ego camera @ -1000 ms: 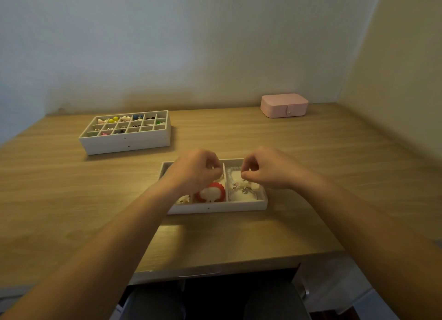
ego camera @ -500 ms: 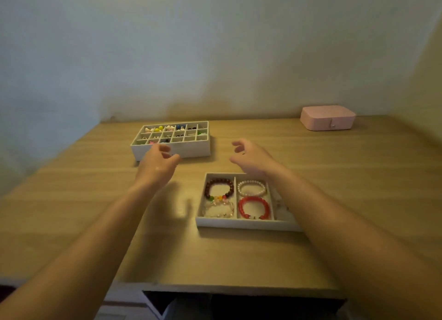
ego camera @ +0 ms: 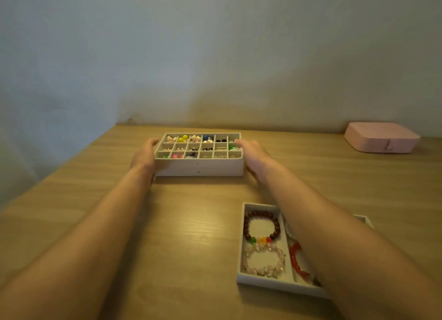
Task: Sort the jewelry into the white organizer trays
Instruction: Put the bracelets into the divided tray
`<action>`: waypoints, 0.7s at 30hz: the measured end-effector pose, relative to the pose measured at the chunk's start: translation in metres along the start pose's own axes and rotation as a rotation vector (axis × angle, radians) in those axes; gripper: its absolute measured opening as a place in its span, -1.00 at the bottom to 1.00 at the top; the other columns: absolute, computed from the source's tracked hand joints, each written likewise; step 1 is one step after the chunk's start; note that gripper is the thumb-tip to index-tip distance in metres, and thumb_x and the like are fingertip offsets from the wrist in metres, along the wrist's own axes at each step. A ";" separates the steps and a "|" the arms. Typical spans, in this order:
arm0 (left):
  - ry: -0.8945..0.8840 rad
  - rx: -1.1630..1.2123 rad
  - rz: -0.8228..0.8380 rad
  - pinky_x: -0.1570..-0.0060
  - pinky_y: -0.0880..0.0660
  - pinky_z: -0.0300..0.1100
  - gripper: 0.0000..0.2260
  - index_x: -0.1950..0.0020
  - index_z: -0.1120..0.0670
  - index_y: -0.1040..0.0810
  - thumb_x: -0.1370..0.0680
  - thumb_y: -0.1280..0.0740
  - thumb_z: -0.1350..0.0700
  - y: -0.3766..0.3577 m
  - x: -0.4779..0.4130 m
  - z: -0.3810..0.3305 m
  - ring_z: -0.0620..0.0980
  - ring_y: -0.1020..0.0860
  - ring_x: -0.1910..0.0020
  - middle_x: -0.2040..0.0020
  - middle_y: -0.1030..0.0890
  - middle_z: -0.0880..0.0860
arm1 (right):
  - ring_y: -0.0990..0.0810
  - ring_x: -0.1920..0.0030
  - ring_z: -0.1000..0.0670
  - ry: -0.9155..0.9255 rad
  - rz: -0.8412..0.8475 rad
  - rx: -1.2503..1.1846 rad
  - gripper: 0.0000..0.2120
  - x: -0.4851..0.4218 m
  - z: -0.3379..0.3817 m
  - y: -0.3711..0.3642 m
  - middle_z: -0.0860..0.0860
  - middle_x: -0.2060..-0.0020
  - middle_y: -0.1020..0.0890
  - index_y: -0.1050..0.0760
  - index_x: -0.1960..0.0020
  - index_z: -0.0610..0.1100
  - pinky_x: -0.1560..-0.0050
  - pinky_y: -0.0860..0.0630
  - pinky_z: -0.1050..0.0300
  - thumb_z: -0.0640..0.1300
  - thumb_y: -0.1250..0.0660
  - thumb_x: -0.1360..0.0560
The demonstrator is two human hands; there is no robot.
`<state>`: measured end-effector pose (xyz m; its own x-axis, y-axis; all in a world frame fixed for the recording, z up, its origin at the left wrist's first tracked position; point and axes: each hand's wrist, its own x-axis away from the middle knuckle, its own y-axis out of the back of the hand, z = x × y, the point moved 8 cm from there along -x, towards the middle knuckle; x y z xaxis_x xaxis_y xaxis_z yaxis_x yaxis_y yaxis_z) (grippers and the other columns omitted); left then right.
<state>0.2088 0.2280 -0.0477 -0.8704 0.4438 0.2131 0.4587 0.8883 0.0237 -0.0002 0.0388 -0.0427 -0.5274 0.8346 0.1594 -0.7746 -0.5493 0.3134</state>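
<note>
A white grid tray (ego camera: 199,168) with several small compartments of earrings and beads stands far on the wooden desk. My left hand (ego camera: 144,156) lies against its left end, fingers straight. My right hand (ego camera: 253,156) lies against its right end, fingers straight too. Nearer, at the right, a white bracelet tray (ego camera: 241,248) holds a dark brown beaded bracelet (ego camera: 262,225), a pale pink crystal bracelet (ego camera: 264,262) and a red bracelet (ego camera: 296,260). My right forearm hides that tray's right side.
A pink jewelry box (ego camera: 381,136) with its lid down sits at the far right by the wall. The wooden desk (ego camera: 179,236) meets the wall behind the grid tray, and its left edge runs diagonally at the left.
Both hands left the bracelet tray and reached forward and left to the two ends of the grid tray. The view swung left, so the bracelet tray now sits lower right.
</note>
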 end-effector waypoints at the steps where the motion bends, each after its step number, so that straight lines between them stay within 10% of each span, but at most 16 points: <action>1: 0.009 -0.001 0.026 0.00 -0.50 -0.02 -0.66 0.03 0.02 -0.67 -0.41 -0.29 -0.18 -0.004 -0.005 0.002 0.06 -0.60 0.07 -0.01 -0.69 0.08 | -0.45 -0.30 -0.06 -0.009 0.009 -0.012 -0.49 -0.003 0.000 -0.004 -0.03 -0.35 -0.50 -0.39 -0.47 -0.15 -0.35 -0.36 -0.02 0.11 -0.22 -0.64; 6: 0.039 -0.040 0.019 -0.03 -0.50 0.00 -0.62 0.09 -0.02 -0.66 -0.25 -0.29 -0.21 -0.008 -0.023 0.004 0.10 -0.59 -0.01 -0.10 -0.68 0.12 | -0.39 -0.03 0.02 -0.061 0.013 -0.052 -0.69 -0.019 -0.003 -0.019 0.03 -0.02 -0.46 -0.45 -0.34 -0.05 -0.10 -0.30 0.09 0.05 -0.22 -0.66; 16: -0.022 -0.034 0.091 0.07 -0.42 -0.08 -0.83 0.12 -0.02 -0.56 -0.54 -0.28 -0.08 -0.034 0.035 -0.018 0.01 -0.50 0.10 0.03 -0.58 0.05 | -0.43 -0.21 -0.01 0.074 -0.047 -0.110 -0.56 0.014 0.009 0.029 0.03 -0.22 -0.48 -0.47 -0.40 -0.10 -0.20 -0.36 0.03 0.09 -0.27 -0.60; 21: -0.046 -0.042 0.155 0.07 -0.49 -0.04 -0.85 0.10 0.00 -0.57 -0.53 -0.30 -0.05 -0.046 0.102 -0.025 0.07 -0.58 0.11 -0.06 -0.64 0.12 | -0.60 -0.20 -0.10 0.076 -0.025 -0.143 -0.34 0.068 -0.002 0.094 -0.07 -0.20 -0.65 -0.61 -0.20 -0.04 -0.19 -0.55 -0.10 0.31 -0.34 -0.22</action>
<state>0.1035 0.2296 -0.0027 -0.7955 0.5809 0.1726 0.5944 0.8034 0.0353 -0.1097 0.0437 -0.0042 -0.5275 0.8457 0.0805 -0.8269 -0.5329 0.1796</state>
